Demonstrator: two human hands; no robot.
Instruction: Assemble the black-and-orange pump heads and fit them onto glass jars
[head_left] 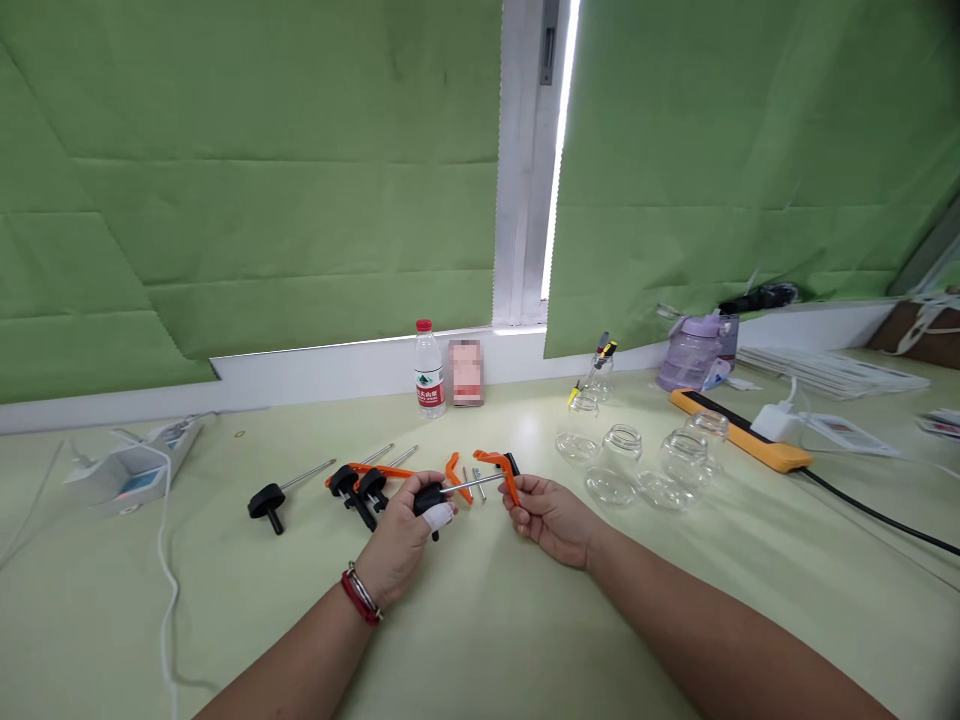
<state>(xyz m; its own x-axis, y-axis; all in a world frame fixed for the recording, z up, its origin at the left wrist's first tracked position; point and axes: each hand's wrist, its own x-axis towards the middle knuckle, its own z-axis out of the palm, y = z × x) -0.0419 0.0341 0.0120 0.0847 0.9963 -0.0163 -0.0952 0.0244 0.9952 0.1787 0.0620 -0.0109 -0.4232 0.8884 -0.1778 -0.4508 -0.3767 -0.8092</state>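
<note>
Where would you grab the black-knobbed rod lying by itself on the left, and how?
Probably by its thick black knob, from the near left: the slim metal shaft points away toward the far right, so the chunky end is met first.
</note>
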